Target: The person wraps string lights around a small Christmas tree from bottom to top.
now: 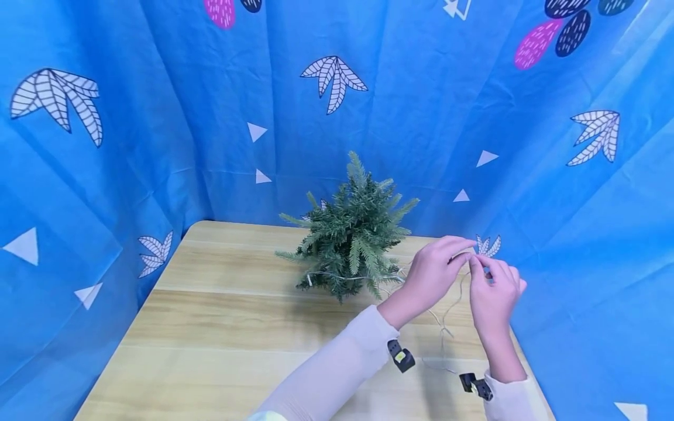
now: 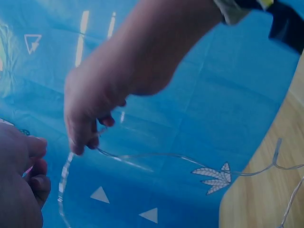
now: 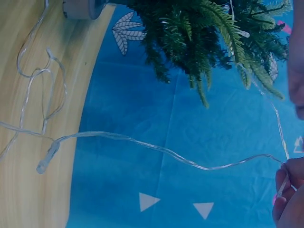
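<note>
A small green artificial Christmas tree (image 1: 355,234) stands near the table's back edge. Clear string lights (image 1: 358,278) cross its lower branches and run right, toward both hands. With thumb and fingers, my right hand (image 1: 495,295) pinches the clear wire, as the right wrist view shows near the hand (image 3: 290,190). My left hand (image 1: 432,272) is beside it, fingertips close to the right hand's. In the left wrist view, the left hand (image 2: 19,175) has its fingers bent and apart, with no wire visible between them.
Loose loops of wire (image 3: 45,95) lie on the wooden table (image 1: 210,327), with a small clear bulb (image 3: 47,159) on one strand. A blue patterned curtain (image 1: 221,105) hangs behind and at both sides. Dark wrist cameras (image 1: 401,355) are strapped to both wrists.
</note>
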`<state>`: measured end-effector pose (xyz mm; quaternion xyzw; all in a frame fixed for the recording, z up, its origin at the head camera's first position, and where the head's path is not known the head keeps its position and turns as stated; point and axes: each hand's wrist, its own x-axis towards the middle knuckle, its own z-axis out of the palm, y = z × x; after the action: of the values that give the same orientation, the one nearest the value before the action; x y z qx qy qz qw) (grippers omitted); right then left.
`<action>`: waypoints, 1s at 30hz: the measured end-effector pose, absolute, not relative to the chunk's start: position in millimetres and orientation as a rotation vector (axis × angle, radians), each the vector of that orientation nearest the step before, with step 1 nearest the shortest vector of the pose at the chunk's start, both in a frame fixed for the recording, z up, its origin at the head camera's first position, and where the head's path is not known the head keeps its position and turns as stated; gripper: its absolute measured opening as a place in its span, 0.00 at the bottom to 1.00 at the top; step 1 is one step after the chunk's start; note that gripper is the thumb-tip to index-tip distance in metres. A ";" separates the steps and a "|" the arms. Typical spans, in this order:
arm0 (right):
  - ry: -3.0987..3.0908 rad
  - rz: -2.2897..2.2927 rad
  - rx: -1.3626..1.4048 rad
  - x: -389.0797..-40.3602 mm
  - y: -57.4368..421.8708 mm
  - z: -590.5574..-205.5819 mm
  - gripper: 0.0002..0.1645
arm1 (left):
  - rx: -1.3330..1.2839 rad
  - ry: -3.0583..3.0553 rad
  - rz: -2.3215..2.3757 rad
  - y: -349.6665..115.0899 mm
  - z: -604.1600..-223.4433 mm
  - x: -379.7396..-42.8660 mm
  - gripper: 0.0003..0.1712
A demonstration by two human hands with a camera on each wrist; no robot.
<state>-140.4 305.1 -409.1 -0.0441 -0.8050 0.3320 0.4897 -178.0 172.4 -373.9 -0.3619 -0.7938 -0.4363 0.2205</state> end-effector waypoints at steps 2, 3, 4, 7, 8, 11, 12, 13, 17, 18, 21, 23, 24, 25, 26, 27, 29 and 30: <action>-1.954 0.803 -0.105 -138.9 305.3 -407.8 0.07 | -1.015 -2.199 -1.187 175.8 -375.2 -181.5 0.15; -1.953 0.801 -0.101 -138.1 305.5 -407.1 0.07 | -1.017 -2.205 -1.179 177.0 -375.9 -182.6 0.14; -1.955 0.796 -0.097 -137.5 305.7 -406.4 0.07 | -1.019 -2.209 -1.174 178.1 -376.9 -183.8 0.14; -1.966 0.777 -0.077 -136.2 306.4 -404.2 0.07 | -1.012 -2.219 -1.148 179.7 -379.4 -185.6 0.12; -1.969 0.771 -0.070 -135.9 306.6 -403.5 0.06 | -1.006 -2.223 -1.136 180.0 -380.2 -186.1 0.12; -1.981 0.756 -0.046 -134.9 306.4 -400.7 0.06 | -1.005 -2.218 -1.127 180.0 -381.9 -187.2 0.11; -1.987 0.754 -0.038 -134.3 306.0 -399.6 0.06 | -1.003 -2.220 -1.114 179.9 -382.3 -187.4 0.11; -1.993 0.751 -0.031 -133.7 305.6 -398.5 0.06 | -1.001 -2.222 -1.106 179.6 -382.6 -187.5 0.11; -2.028 0.753 -0.012 -131.5 304.7 -394.0 0.07 | -0.979 -2.262 -1.077 179.5 -385.8 -188.5 0.10; -2.036 0.753 -0.009 -131.2 304.8 -393.0 0.07 | -0.971 -2.275 -1.073 179.4 -386.4 -188.6 0.10; -2.061 0.748 0.014 -130.9 306.6 -389.7 0.07 | -0.952 -2.300 -1.118 180.0 -387.9 -189.5 0.10; -2.078 0.736 0.034 -130.7 308.7 -387.5 0.07 | -0.938 -2.302 -1.180 180.3 -387.7 -189.4 0.11; -2.090 0.730 0.043 -130.8 309.8 -386.4 0.07 | -0.927 -2.300 -1.206 180.6 -387.9 -189.5 0.11; -2.102 0.724 0.053 -130.8 311.0 -385.4 0.07 | -0.918 -2.292 -1.232 180.8 -388.2 -189.8 0.11; -2.117 0.714 0.061 -130.9 312.2 -384.5 0.07 | -0.905 -2.284 -1.251 180.9 -388.5 -190.1 0.11; -2.130 0.704 0.068 -130.9 313.3 -383.6 0.07 | -0.890 -2.278 -1.274 180.8 -388.5 -189.9 0.11; -2.158 0.673 0.077 -131.0 315.5 -382.2 0.07 | -0.860 -2.266 -1.297 181.1 -388.8 -190.2 0.10; -2.167 0.653 0.078 -131.1 316.8 -381.6 0.07 | -0.845 -2.264 -1.307 181.2 -388.8 -190.1 0.10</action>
<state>-131.1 316.8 -381.6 0.0313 -0.8663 0.2611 0.4246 -190.1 181.2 -388.8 -0.3016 -0.8082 -0.4665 0.1958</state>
